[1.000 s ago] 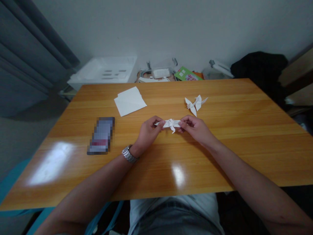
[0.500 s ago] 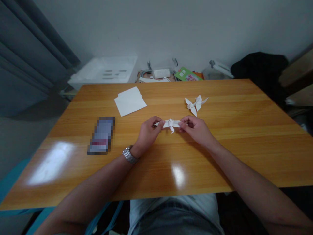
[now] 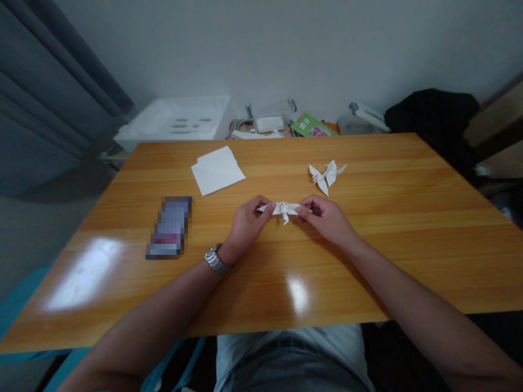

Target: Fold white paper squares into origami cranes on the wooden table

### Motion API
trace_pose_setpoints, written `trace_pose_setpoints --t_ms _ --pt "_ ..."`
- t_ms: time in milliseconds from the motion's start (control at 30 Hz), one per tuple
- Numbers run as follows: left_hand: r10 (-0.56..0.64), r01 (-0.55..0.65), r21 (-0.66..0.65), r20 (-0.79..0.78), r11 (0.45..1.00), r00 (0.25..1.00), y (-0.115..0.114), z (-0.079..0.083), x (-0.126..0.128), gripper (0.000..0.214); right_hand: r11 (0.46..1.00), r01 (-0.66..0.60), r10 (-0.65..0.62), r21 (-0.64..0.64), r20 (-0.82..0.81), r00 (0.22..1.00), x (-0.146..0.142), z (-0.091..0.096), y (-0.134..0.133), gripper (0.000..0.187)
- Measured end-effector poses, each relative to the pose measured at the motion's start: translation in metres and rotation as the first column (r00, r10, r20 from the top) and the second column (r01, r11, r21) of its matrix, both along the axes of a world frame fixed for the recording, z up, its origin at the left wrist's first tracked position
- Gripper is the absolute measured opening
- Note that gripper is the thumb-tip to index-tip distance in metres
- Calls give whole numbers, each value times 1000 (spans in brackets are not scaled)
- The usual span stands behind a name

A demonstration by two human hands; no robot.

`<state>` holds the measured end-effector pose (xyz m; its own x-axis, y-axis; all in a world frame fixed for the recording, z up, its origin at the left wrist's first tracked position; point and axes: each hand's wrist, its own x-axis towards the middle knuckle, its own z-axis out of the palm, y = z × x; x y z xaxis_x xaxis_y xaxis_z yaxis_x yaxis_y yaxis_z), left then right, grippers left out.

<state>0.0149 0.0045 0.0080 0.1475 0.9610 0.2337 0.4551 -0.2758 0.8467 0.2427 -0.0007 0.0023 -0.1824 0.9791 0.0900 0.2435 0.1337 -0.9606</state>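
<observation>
A white origami crane (image 3: pixel 284 208) is stretched between my two hands, a little above the wooden table. Its wings spread to either side, and a narrow folded point hangs toward me from its middle. My left hand (image 3: pixel 252 218), with a metal watch on the wrist, pinches the left wing between thumb and fingers. On the opposite side, my right hand (image 3: pixel 324 216) pinches the right wing the same way. The wing ends are partly covered by my fingers. Folded white paper cranes (image 3: pixel 327 175) lie just beyond my right hand.
White paper sheets (image 3: pixel 218 170) lie at the back left of the table (image 3: pixel 408 261). A phone (image 3: pixel 169 227) with a blurred screen is left of my hands. Past the far edge are a white plastic tray (image 3: pixel 183 117) and a green booklet (image 3: pixel 312 126).
My right hand has shifted slightly left, and the crane's middle moved a little left with it. Both hands keep their hold on the wings.
</observation>
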Motion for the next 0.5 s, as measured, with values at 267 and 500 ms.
trace_pose_setpoints --t_ms 267,500 --pt "5 -5 8 -21 1000 1000 -2 2 1 23 996 29 -30 81 17 999 3 -2 2 23" --pt "-58 60 34 -46 998 997 -2 1 0 23 933 -62 -12 353 204 979 6 8 0 25"
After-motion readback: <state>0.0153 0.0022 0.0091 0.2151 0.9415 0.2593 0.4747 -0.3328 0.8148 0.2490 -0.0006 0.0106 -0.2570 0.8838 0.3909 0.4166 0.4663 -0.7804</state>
